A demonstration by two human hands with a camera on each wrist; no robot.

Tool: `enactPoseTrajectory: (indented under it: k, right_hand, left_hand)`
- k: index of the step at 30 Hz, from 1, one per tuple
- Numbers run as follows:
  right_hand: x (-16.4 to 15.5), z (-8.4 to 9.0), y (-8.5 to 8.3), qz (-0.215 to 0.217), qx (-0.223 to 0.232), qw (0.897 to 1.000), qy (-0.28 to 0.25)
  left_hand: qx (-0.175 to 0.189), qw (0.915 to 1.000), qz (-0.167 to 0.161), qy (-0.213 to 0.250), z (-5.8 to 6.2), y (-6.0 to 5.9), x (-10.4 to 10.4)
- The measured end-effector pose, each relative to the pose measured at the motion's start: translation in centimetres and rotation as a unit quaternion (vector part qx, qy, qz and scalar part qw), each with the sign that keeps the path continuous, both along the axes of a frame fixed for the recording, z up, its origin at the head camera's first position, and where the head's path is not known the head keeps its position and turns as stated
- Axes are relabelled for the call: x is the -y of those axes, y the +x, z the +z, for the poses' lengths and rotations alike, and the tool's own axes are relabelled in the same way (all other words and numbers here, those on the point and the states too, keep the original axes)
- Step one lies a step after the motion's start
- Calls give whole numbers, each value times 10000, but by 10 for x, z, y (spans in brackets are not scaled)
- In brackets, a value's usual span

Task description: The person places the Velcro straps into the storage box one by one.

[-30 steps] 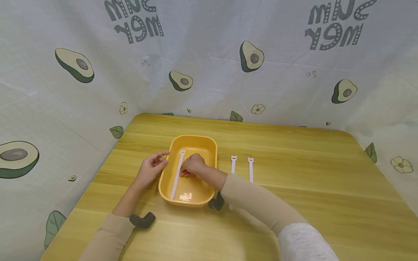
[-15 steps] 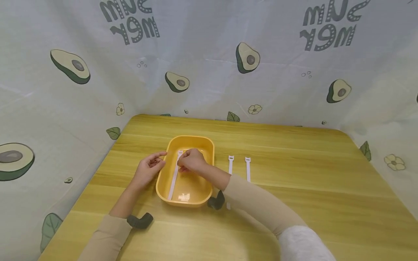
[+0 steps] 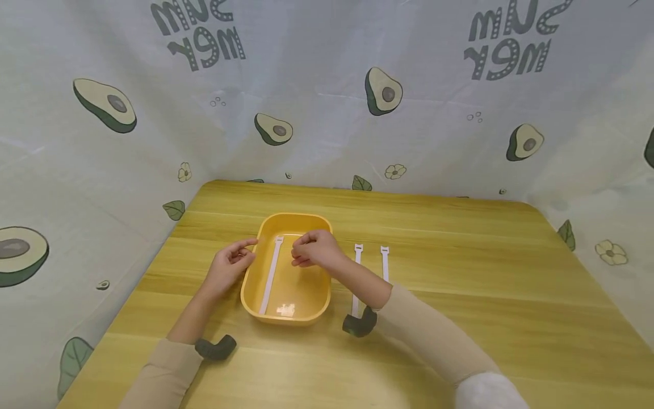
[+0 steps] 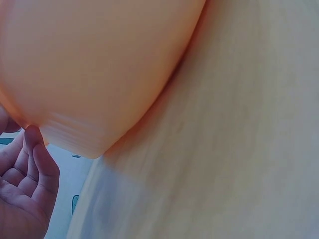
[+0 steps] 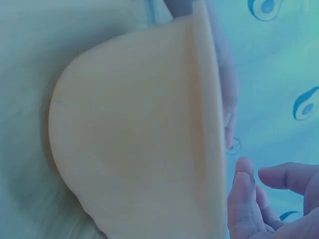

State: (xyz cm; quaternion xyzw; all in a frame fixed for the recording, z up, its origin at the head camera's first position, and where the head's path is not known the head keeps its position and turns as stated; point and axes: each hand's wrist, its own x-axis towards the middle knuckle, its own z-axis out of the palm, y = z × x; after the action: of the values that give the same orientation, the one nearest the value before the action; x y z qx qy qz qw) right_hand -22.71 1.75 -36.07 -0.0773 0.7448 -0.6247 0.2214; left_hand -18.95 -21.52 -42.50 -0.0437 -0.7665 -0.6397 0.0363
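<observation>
A yellow rectangular bin (image 3: pixel 291 320) stands on the table, one pale cable tie (image 3: pixel 271 275) lying lengthwise along its left inside. My left hand (image 3: pixel 227 267) is at the bin's left rim, index finger and thumb touching the edge; in the left wrist view, that hand (image 4: pixel 30 184) has a fingertip against the outer wall. My right hand (image 3: pixel 318 250) hovers over the bin's upper right part with nothing visible in its fingers. In the right wrist view, the thumb and fingers of this hand (image 5: pixel 269 199) stand apart, beyond the bin's rim (image 5: pixel 212 124).
Two more pale cable ties, a nearer one (image 3: pixel 356 289) and a farther one (image 3: pixel 385 264), lie right of the bin, partly under my right forearm. A wooden table (image 3: pixel 460 250) extends to the right. A white avocado-print curtain (image 3: pixel 317 85) hangs behind it.
My right hand has risen from beside the cable tie in the bin and shifted right, away from it. My left hand stays at the rim.
</observation>
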Motion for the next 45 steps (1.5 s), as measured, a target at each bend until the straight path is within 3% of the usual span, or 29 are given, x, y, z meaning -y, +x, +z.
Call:
enactPoseTrajectory:
  k: [11, 22, 34, 45]
  right_hand:
    - [-30, 2, 14, -1, -76, 9999, -100]
    - [-79, -2, 26, -405, -30, 9986, -336]
    - [-127, -16, 25, -743, -162, 9965, 335]
    - [-161, -28, 8, -1174, 76, 9893, 859]
  left_hand:
    - [46, 10000, 24, -69, -3, -2, 1]
    - [-36, 10000, -17, -53, -2, 0, -1]
    - [74, 10000, -4, -40, 0, 2, -2]
    - [52, 10000, 61, -54, 2, 0, -3]
